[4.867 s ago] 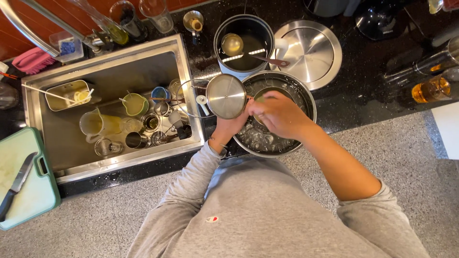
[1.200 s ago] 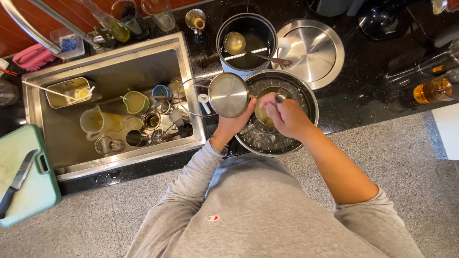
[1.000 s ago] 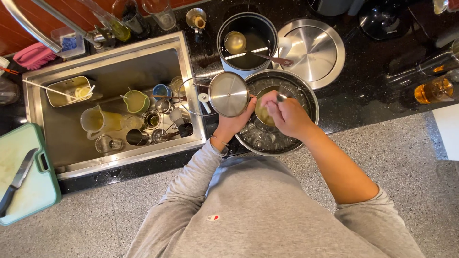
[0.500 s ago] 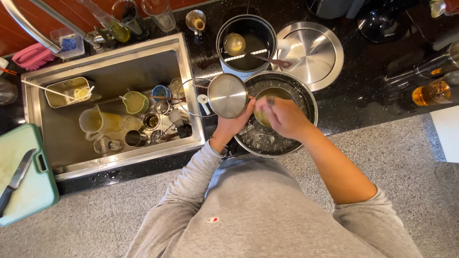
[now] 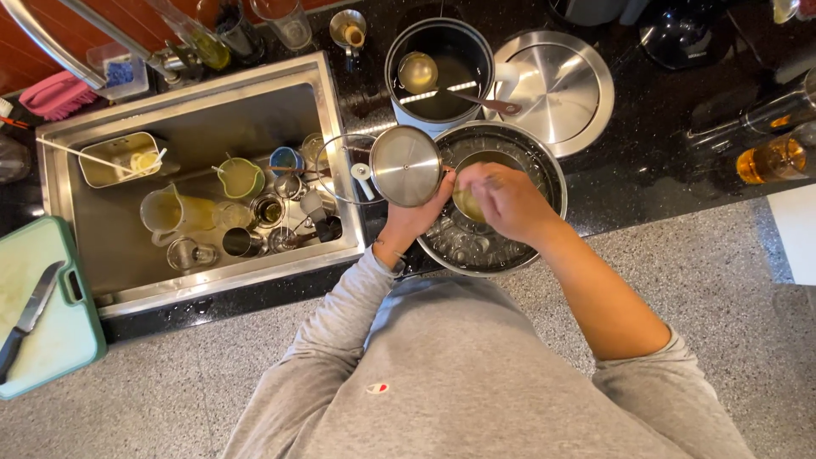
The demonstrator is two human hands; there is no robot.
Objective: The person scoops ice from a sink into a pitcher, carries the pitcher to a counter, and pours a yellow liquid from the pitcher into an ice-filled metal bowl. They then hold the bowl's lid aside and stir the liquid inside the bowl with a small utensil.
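Grey sweatshirt with 1 small chest emblem, both sleeves pushed up the forearms.

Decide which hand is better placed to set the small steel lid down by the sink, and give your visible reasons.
Left. The left hand already holds the small steel lid on the sink side, while the right hand is busy over the large bowl.
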